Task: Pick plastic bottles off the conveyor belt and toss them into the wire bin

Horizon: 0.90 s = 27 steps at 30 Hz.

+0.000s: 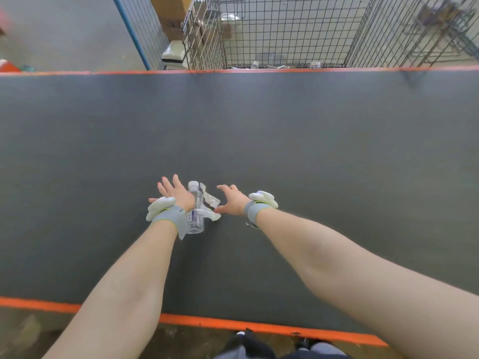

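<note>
The wire bin (204, 42) stands beyond the conveyor belt's (324, 141) far edge, a few clear bottles (254, 65) on its floor. A plastic bottle (195, 215) lies on the belt between the left hand (173, 193) and right hand (232, 200), both spread, gripping nothing; its label print is unreadable

A recycling or sorting workshop: a wide conveyor belt (285, 130) with orange edges, wire bin (285, 32) behind, concrete floor (64, 35).
</note>
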### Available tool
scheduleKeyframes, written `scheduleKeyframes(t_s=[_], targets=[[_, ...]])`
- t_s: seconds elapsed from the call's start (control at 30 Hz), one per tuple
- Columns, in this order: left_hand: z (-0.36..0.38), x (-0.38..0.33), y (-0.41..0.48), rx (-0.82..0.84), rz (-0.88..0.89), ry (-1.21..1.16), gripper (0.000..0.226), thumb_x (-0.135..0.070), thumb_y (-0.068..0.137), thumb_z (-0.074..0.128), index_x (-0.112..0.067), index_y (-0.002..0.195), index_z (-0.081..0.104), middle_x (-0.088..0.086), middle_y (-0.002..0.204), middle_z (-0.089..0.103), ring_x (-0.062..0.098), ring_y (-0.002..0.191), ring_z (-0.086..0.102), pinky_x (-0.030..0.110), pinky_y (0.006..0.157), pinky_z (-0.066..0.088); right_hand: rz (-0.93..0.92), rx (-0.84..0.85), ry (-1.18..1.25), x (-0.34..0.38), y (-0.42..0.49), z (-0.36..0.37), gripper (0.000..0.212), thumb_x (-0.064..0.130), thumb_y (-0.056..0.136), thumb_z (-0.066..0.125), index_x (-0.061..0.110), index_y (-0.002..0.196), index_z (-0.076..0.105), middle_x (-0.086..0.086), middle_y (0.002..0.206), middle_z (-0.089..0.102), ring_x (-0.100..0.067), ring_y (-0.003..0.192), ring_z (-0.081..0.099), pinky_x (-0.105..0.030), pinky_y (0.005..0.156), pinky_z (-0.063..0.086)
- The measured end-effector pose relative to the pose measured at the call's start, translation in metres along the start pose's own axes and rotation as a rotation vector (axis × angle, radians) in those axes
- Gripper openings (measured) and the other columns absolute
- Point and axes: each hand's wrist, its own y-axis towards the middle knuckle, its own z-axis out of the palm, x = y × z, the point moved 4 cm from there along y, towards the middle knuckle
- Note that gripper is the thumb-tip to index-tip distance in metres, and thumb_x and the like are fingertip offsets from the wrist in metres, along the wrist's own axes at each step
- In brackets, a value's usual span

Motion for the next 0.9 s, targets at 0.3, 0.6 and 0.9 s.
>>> scheduleKeyframes(t_s=[0.3,0.6,0.9], targets=[[0.031,-0.026,-0.008,0.127,0.041,-0.062,0.063,-0.018,0.099,0.038,-0.015,0.153,0.006,0.01,0.159,-0.009,0.029,0.147,-0.005,0.049,0.119,0.008,0.257,-0.118,-0.169,-0.032,0.005,0.028,0.115,0.061,0.064,0.068,0.041,0.146,-0.011,-0.015,0.143,0.033,-0.038,0.128,0.036,-0.051,0.094,0.041],[0.019,-0.112,0.018,0.185,0.136,-0.087,0.064,-0.021,0.099,0.041,-0.012,0.152,0.007,0.012,0.159,-0.007,0.032,0.146,0.003,0.043,0.12,0.011,0.36,-0.302,-0.168,-0.059,0.032,-0.071,0.103,0.052,0.079,0.057,0.024,0.153,-0.009,-0.015,0.119,0.055,-0.033,0.119,0.045,-0.046,0.106,0.023],[-0.019,-0.213,0.109,0.146,0.151,-0.109,0.067,-0.023,0.098,0.042,-0.013,0.152,0.005,0.012,0.159,-0.004,0.033,0.146,0.007,0.043,0.118,0.011,0.36,-0.388,0.702,-0.066,0.126,-0.189,0.074,0.035,0.083,0.065,0.011,0.141,0.026,-0.016,0.136,0.044,-0.037,0.123,0.047,-0.045,0.099,0.046]])
